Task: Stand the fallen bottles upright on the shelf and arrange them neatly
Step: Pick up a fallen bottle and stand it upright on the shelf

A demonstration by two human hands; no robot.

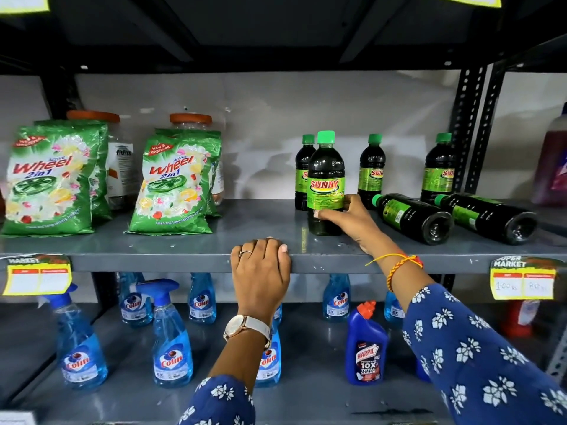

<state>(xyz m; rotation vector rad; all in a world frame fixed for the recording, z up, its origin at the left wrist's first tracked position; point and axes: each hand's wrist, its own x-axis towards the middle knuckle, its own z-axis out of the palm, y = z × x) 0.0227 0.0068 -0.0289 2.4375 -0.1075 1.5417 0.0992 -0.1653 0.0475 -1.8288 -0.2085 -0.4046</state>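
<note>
The right hand grips the lower part of 1 upright bottle, which stands on the shelf in front of another upright bottle. The left hand rests on the front edge of the shelf, fingers curled over it — it holds no item. Just right of the right hand lie 2 fallen bottles, caps toward the back, and behind them stand 2 more bottles. To the left — well apart — stand 2 groups of detergent bags with jars behind. Below are blue spray bottles.
</note>
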